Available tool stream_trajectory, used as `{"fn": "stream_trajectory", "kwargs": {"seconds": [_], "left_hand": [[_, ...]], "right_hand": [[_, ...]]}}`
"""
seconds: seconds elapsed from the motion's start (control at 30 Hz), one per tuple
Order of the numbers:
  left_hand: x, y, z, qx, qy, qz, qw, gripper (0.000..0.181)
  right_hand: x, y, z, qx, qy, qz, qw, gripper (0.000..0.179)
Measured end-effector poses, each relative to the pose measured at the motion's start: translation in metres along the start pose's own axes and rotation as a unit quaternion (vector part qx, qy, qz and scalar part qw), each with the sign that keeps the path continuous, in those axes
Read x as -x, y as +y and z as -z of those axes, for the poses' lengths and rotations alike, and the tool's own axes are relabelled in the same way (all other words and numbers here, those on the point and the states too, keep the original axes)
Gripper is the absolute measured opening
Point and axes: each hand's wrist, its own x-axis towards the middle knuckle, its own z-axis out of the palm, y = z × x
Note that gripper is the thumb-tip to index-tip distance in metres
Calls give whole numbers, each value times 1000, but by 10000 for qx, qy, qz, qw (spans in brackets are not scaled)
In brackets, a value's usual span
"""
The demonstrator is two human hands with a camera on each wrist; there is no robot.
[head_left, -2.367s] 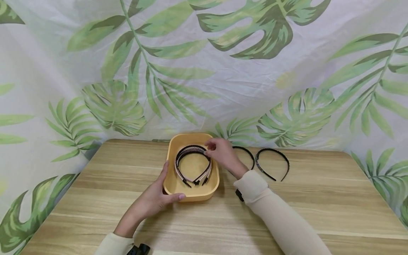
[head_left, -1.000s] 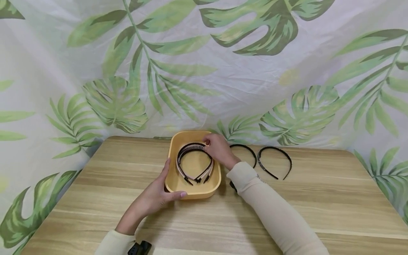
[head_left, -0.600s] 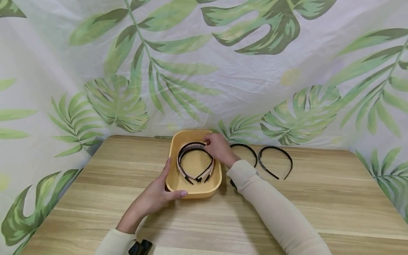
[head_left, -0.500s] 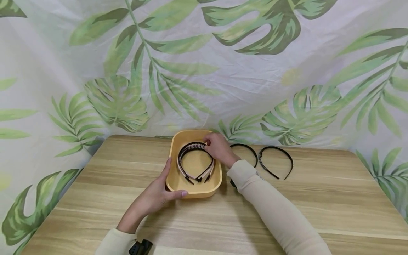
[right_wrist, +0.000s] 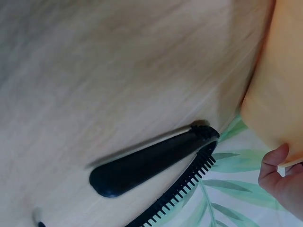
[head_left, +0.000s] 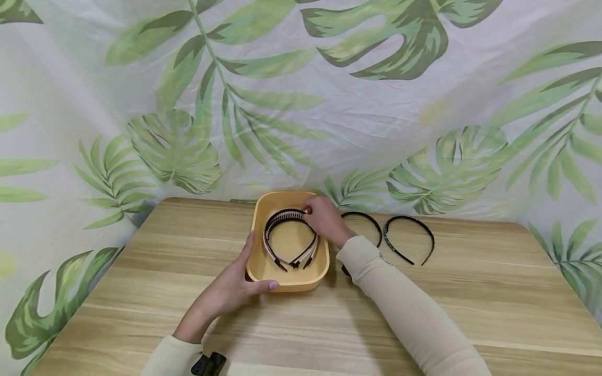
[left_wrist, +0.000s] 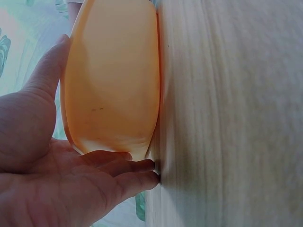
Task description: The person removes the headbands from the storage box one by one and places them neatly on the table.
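The left hand (head_left: 228, 290) grips the bin (head_left: 297, 287) at its near left corner. The right hand (head_left: 326, 218), fingers bent, is at the edge of the headbands (head_left: 287, 214) inside; whether it pinches one I cannot tell. Two black bands (head_left: 386, 236) lie on the counter (head_left: 470, 303) to the right.

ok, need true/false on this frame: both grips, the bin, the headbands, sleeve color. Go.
1. The left grip holds the yellow bin at its near left corner. True.
2. The bin is upside down. False: it stands upright, with nested headbands inside.
3. The right grip is at the bin's far right corner. True.
4. Two black headbands lie on the table, right of the bin. True.
5. Both sleeves are black. False: they are cream.
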Motion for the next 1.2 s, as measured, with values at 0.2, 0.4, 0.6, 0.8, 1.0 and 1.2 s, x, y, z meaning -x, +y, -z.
{"fn": "stream_trajectory", "kwargs": {"seconds": [0.2, 0.4, 0.6, 0.8, 1.0, 1.2], "left_hand": [[0, 0, 0, 2, -1, -9, 10000, 130], [0, 0, 0, 9, -4, 23, 10000, 130], [0, 0, 0, 1, -3, 32, 10000, 130], [0, 0, 1, 18, -24, 41, 10000, 130], [0, 0, 1, 11, -1, 19, 10000, 131], [0, 1, 1, 68, -16, 49, 10000, 133]], "right_hand": [[0, 0, 1, -49, 61, 20, 10000, 15], [0, 0, 2, -143, 36, -63, 9999, 18], [2, -1, 5, -232, 7, -107, 9997, 18], [4, -2, 8, -232, 37, -100, 9997, 16], [6, -3, 10, -257, 94, -128, 9995, 16], [8, -6, 14, -343, 94, -223, 9991, 17]]}}
